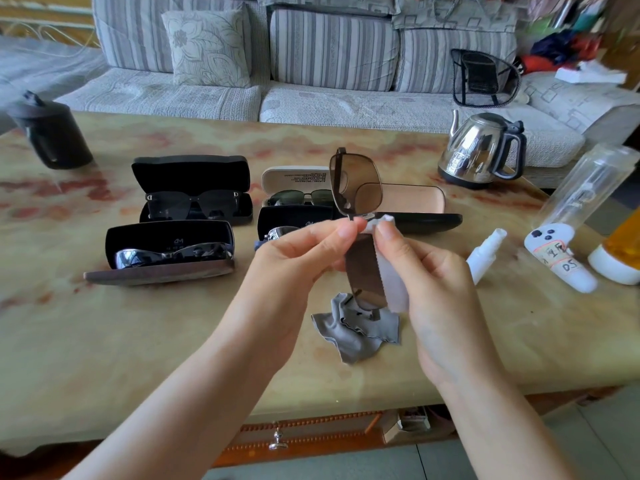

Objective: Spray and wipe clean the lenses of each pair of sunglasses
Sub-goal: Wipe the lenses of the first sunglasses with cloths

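Room: grey striped sofa (311, 64) at the back; I'm looking down over a marbled table (138, 341).
Left hand (294, 258): thumb and fingers pinch the frame of the brown sunglasses (356, 185) near the bridge.
Right hand (429, 282): fingers clasp the white cloth (394, 271) against the lower lens.
Brown sunglasses: held on end above the table's near-middle, one lens up and bare, one down in the cloth.
Cases: four open cases (194, 199) toward the left and middle, each with a pair inside. An open brown case (415, 202) with no pair showing sits toward the right edge.
Grey cloth (356, 334): crumpled on the table under my hands, untouched.
Spray bottle (485, 251): lying on its side toward the right edge, well apart from both hands.
Progress: I judge this pair is in its wipe step, lower lens in hand, upper lens possibly to follow.
Left: I can't tell whether the four cased pairs are clean. If they aren't, most of the job remains.
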{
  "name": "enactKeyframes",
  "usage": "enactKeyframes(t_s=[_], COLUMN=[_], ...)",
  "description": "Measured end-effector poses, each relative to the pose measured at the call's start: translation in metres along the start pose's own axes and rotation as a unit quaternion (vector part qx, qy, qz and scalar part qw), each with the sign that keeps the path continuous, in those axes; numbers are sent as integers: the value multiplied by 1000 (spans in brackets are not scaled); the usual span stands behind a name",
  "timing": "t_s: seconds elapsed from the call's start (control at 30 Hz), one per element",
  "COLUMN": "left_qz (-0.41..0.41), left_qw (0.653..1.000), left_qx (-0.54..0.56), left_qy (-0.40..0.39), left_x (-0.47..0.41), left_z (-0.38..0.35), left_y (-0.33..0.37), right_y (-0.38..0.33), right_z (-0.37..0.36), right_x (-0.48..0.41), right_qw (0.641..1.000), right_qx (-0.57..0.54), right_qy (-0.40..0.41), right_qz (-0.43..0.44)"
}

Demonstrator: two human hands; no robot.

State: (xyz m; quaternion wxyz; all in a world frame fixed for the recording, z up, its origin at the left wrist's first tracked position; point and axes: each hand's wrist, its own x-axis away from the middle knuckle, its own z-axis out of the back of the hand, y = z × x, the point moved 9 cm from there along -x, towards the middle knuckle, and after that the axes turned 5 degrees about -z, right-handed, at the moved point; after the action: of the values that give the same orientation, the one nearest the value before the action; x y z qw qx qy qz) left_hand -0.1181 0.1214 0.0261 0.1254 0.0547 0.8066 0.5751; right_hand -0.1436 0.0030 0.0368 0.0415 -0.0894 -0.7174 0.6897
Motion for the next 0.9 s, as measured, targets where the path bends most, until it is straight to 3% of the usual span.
enactKeyframes(t_s=[0.17,0.37,0.67,0.9], left_qz=[-22,-27,2,18], left_qw=[996,994,999,1000], left_qx=[60,55,-35,-2], left_qy=[58,95,32,10], left_x=[-4,-6,-2,-1], left_z=[13,22,9,2], left_y=[9,11,2,-7], right_y=[8,24,18,16], right_z=[5,0,9,7], right_x=[-3,-2,-9,-7], right_qw=[1000,994,995,994], right_qx=[-7,12,-23,-46], right_qy=[-24,-89,-55,-35], right_qz=[-2,-58,-83,-92])
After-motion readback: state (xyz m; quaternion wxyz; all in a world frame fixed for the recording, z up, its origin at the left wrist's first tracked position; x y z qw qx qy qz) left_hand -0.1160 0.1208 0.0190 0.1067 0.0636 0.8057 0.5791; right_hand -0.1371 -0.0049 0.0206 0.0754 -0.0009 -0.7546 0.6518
